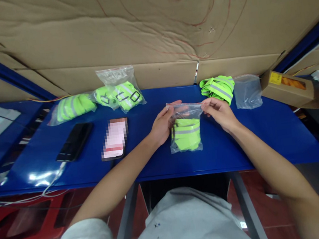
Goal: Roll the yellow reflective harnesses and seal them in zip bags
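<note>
Both my hands hold a clear zip bag by its top edge above the blue table. Inside it lies a folded neon-yellow reflective strap with a grey stripe. My left hand grips the bag's upper left corner, its thumb in front and some fingers behind the plastic. My right hand pinches the upper right corner between thumb and fingers. Just beyond my right hand sits a loose bundle of neon-yellow reflective straps. To its right lies a flat clear bag.
Several bagged neon-yellow straps lie at the back left of the blue table. Nearer are a black phone on a white cable and a second phone with a lit screen. An open cardboard box stands at the right.
</note>
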Available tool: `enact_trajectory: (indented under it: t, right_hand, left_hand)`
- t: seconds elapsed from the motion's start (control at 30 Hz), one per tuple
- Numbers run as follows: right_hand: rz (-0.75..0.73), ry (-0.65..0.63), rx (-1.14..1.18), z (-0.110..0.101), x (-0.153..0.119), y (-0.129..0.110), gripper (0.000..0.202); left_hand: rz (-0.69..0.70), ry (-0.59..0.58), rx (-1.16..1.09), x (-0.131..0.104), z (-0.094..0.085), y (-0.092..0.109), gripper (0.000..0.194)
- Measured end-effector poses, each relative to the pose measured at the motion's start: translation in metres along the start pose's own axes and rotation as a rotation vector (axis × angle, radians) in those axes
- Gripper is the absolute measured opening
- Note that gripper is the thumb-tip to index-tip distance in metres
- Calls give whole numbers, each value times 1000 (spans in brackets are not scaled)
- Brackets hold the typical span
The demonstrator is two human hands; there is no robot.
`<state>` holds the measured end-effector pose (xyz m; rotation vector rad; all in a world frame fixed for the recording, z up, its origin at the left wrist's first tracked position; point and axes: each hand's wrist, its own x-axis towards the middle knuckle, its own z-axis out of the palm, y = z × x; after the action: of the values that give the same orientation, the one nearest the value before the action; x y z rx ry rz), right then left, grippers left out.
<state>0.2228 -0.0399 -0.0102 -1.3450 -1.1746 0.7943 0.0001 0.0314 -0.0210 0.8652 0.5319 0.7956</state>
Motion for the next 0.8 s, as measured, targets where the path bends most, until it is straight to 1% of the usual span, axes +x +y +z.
enact_trajectory:
  t: [0.13,0.33,0.6,0.8]
  right_hand:
    - [-10,-1,-10,0,0,-1,44]
    - [-37,-16,-41,1,-1,-2,46]
    - [-62,-49,-86,3,-4,-2,35]
    - [-73,-76,-99,3,-5,-4,33]
  left_hand:
    - [6,-29,5,-1,0,-2,45]
    - [11,-24,28,-4,3,-1,48]
    - [44,-93,54,-5,4,-6,39]
    - [49,-106,94,-8,6,-5,42]
